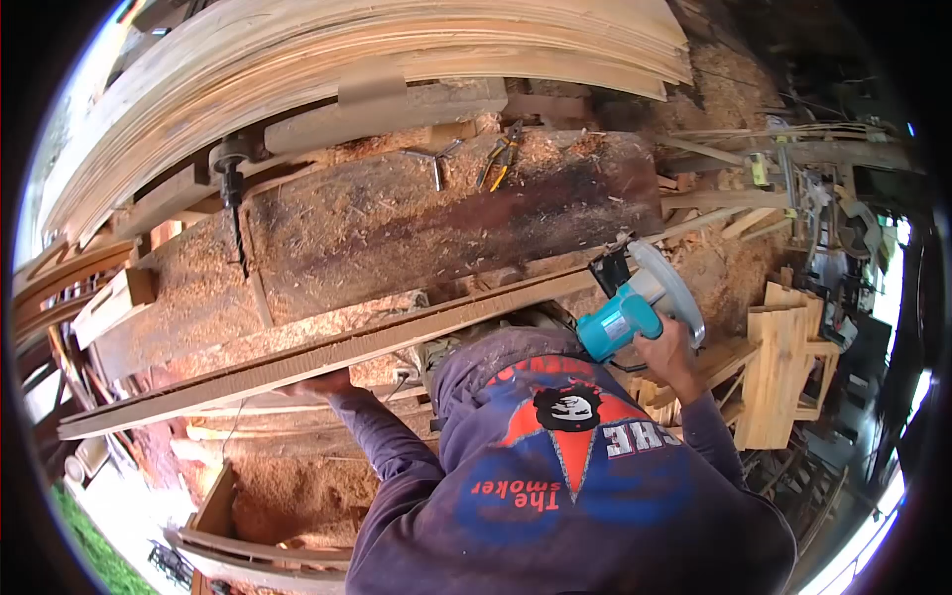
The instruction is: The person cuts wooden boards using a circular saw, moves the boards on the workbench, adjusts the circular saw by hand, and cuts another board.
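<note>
A long wooden plank (327, 357) runs from the lower left up to the middle right, across the front of my body. My left hand (322, 383) is at its near edge, left of my torso, with the fingers partly hidden beneath the wood as they hold it. A teal power saw (620, 322) with a grey round guard rests at the plank's right end. My right hand (668, 352) is wrapped round the saw's handle.
Beyond the plank lies a sawdust-covered bench board (397, 228) with yellow-black pliers (501, 159), a metal three-armed tool (436, 165) and a drill with a long bit (234, 188). Stacked boards (397, 40) lie behind. Wood pieces (778, 367) stand at the right.
</note>
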`<state>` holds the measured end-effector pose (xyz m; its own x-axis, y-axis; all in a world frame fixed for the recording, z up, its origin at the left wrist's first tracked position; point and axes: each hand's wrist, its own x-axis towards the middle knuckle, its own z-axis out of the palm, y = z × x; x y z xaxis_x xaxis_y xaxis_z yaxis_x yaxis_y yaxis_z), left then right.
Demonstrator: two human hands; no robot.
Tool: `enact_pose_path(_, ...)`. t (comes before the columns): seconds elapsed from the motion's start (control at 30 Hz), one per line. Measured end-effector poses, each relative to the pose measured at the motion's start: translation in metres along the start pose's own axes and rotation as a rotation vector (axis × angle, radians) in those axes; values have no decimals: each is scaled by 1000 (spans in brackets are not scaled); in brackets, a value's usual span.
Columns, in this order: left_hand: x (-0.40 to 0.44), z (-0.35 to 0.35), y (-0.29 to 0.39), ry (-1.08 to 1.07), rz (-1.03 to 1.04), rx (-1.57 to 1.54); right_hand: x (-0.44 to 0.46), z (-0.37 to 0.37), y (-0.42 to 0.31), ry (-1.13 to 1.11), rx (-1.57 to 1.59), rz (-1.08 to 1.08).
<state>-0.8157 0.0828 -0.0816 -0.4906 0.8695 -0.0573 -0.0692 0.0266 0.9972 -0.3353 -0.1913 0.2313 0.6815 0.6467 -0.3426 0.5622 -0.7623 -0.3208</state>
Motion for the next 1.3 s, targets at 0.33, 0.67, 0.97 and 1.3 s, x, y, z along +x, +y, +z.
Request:
enact_pose_path(0.33,-92,58,231,163,-62,-222,33,-12,78,-59,166,-38)
enact_pose_path(0.67,-211,62,335,410,263,-21,59,-34,177,-107,290,-11)
enact_pose_path(0.97,-233,122,417,255,733,206,63,-45,201,-97,370,-66)
enact_pose_path(1.3,-131,97,341,-249,542,198,40,-38,247,40,526,-59)
